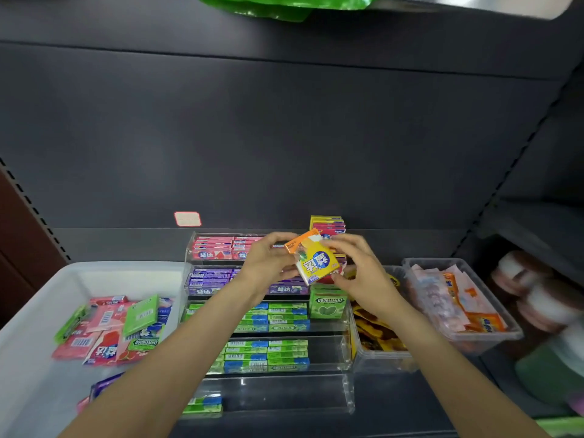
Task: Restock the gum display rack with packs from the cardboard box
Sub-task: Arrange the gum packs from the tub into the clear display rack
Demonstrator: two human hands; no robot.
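Hands, left (268,263) and right (357,267), grip yellow gum pack (317,262); DOUBLEMINT box (328,306) below.

A yellow-and-orange gum pack (316,260) is held tilted above the clear acrylic tiered gum rack (346,358), whose tiers hold pink, purple and green packs. Loose pink and green packs (110,327) lie in the white bin (38,311) at left.
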